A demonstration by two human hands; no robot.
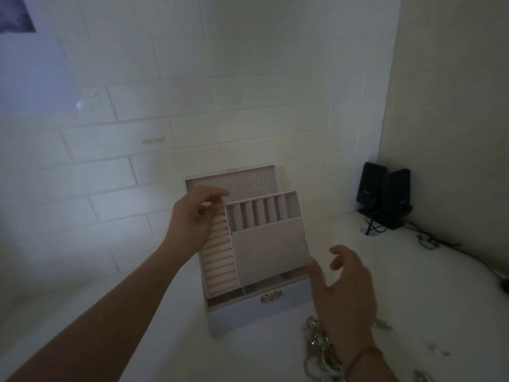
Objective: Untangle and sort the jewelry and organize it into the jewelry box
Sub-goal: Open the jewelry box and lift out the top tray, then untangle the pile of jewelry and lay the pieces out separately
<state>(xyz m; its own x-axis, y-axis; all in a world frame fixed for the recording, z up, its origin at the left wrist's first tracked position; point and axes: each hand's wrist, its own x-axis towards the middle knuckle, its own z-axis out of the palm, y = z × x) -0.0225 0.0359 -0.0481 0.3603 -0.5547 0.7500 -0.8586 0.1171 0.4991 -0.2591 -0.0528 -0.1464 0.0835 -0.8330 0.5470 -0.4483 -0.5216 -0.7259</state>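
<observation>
Reaching up from the lower left, the left hand (pixel 192 216) grips the far left corner of the tray (pixel 268 244), its fingers curled over the rim above the column of ring rolls (pixel 219 260). That tray is tilted and sits partly out of the jewelry box (pixel 248 312), which stands open on the white tabletop (pixel 427 285) with its lid (pixel 234 180) leaning back toward the brick wall (pixel 192 92). A row of narrow slots runs along the tray's far edge, with a flat padded panel in front of them. Darker compartments of the box show just below the tray's near edge, and a small metal clasp (pixel 271 296) sits on the box's front face.

To the right, the right hand (pixel 344 293) is spread with its fingers relaxed and holds nothing; its thumb touches or lies just beside the tray's near right corner. Under that wrist, a tangled heap of jewelry (pixel 321 351) lies on the tabletop, with a few loose pieces scattered near it to the right. In the far right corner stand two black speakers (pixel 384 194), with cables (pixel 440 241) trailing across the surface.
</observation>
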